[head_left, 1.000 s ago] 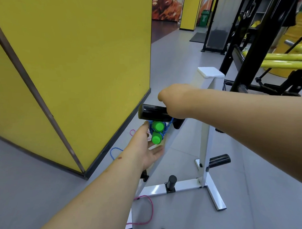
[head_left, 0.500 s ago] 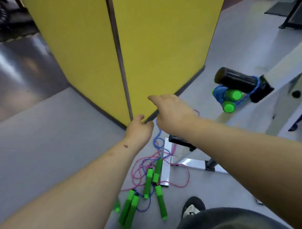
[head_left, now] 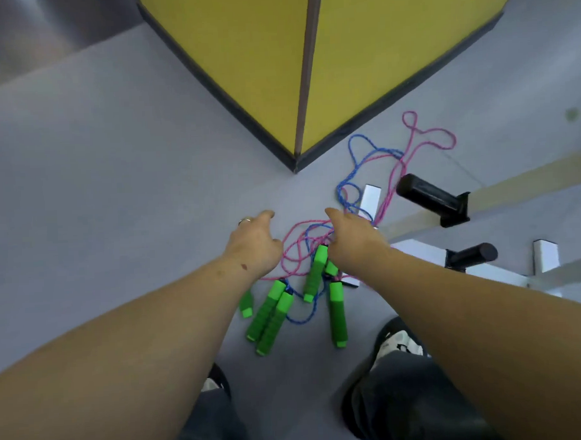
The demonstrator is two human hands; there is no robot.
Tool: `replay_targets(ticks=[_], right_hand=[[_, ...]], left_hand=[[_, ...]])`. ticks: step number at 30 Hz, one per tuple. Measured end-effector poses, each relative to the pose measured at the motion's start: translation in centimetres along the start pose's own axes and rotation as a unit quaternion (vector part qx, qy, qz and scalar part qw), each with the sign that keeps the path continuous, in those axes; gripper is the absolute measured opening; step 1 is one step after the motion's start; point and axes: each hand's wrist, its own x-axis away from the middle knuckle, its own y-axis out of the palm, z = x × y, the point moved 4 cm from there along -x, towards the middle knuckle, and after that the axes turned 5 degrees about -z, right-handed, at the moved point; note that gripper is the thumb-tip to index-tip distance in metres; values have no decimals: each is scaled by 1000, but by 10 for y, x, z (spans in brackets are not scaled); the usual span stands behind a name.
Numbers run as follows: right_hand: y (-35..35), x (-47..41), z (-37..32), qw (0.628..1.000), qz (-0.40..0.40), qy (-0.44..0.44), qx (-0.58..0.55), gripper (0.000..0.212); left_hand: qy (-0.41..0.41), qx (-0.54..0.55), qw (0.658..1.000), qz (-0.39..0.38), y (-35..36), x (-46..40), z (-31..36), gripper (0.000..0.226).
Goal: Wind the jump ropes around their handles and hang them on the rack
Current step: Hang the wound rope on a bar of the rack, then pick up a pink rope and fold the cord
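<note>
Several green jump-rope handles (head_left: 337, 313) lie in a loose bunch on the grey floor, with pink rope (head_left: 421, 146) and blue rope (head_left: 356, 151) tangled and trailing toward the yellow wall. My left hand (head_left: 253, 244) hovers above the pile's left side, fingers relaxed and holding nothing. My right hand (head_left: 352, 239) hovers over the top of one handle (head_left: 314, 275), fingers loose, also holding nothing. The white rack (head_left: 370, 197) stands at the right with black pegs (head_left: 430, 195).
A yellow wall corner with a dark skirting (head_left: 293, 160) juts in just behind the ropes. The rack's white base bars (head_left: 502, 275) and a lower black peg (head_left: 474, 254) lie to the right. My feet (head_left: 398, 341) stand just below the handles.
The view has tipped down from the rack's upper peg, where a wound blue rope hangs, to the floor. Both hands have let go and lowered toward the loose ropes.
</note>
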Motion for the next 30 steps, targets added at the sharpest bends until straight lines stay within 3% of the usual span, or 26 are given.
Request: replay_targets(ticks=[10,17,22,26,30], right_hand=[[95,-52,3,993,-119,14,-3,79],[173,-64,-37,972,-232,-32,-2,75],[203,-71,-65,961,-268,-62,10,81],[206,-78,-65,963,-261,-66,22,79],[198,-82,-62,971,-230,-49,-35,78]], left_hand=[[-83,-40,994,-54,60,-53,-96,72],[-92,-65,982,-153,95,-66,-151,70],[-75,-53,975,-203,116,-76,-166,59],[-69,-58,980,-179,120,-79,-168,51],[-59,-17,995,-76,106,-75,-161,39]])
